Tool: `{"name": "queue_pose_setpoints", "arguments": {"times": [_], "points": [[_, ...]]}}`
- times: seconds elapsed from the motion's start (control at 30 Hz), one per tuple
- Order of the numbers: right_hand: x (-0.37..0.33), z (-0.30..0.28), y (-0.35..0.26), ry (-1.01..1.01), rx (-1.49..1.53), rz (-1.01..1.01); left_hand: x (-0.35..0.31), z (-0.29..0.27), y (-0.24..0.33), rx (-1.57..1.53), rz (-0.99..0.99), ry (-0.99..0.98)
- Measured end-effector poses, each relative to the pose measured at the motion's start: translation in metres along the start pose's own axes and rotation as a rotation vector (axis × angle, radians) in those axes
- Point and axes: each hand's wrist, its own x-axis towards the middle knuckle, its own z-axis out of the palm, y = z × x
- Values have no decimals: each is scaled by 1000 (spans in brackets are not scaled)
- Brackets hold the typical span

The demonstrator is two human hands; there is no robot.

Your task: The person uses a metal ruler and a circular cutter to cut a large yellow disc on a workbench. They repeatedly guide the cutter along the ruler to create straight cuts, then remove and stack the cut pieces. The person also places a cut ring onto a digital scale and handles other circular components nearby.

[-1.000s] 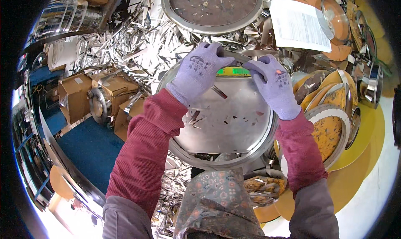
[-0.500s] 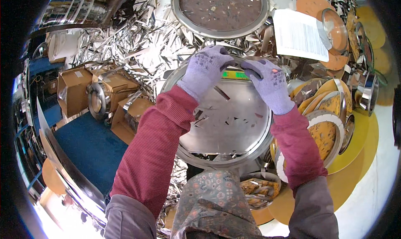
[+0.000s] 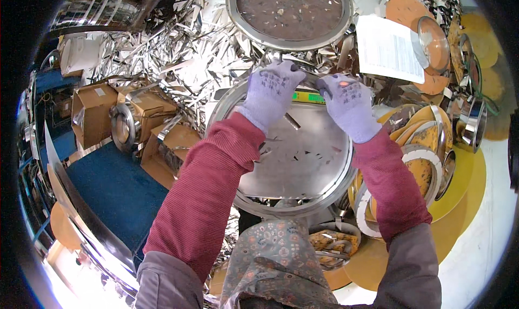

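Observation:
Both my hands wear lavender knit gloves and work close together at the far rim of a round metal plate (image 3: 303,171) with a raised ring edge. My left hand (image 3: 274,93) is closed, its fingertips curled toward the rim; what they pinch is hidden. A short dark metal strip (image 3: 292,121) shows just below it, and I cannot tell whether it is held. My right hand (image 3: 348,105) is closed too, thumb against fingers, its contents hidden. Between the hands lies a narrow yellow-and-green strip (image 3: 309,97). Small dark scraps lie scattered on the plate.
Beyond the plate stands a round brown disc in a metal ring (image 3: 292,12). Metal shavings (image 3: 200,55) cover the far left. Cardboard boxes (image 3: 94,114) and a blue panel (image 3: 116,185) are at left. On the right are a white paper sheet (image 3: 386,47) and stacked rings (image 3: 424,168).
My view has shifted slightly. The left hand has moved a little to the right and the fingers of both hands have changed position slightly; both stay at the far rim.

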Motion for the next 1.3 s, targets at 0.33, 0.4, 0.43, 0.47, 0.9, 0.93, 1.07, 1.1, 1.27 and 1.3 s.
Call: {"name": "queue_pose_setpoints", "arguments": {"times": [0.33,0.4,0.43,0.47,0.9,0.93,1.07,1.1,1.27,1.3], "points": [[20,-19,-3,73,374,161,-98,-23,-24,32,-269,278],[36,-20,1,-70,479,166,-116,-22,-30,57,-279,284],[44,-21,5,-142,526,171,-119,-22,-30,35,-260,261],[50,-21,12,-209,497,150,-120,-23,-29,12,-240,238],[43,-19,-26,-191,-495,-466,-110,-20,-22,94,-170,109],[42,-20,-26,-143,-472,-482,-110,-20,-22,95,-173,109],[35,-17,-15,-20,-283,-464,-110,-21,-18,76,-182,118],[32,-15,-14,5,-258,-448,-111,-21,-17,70,-188,121],[23,-7,-12,131,-152,-377,-110,-17,-16,21,-220,160],[21,-7,-12,133,-135,-372,-110,-17,-16,11,-226,167]]}}
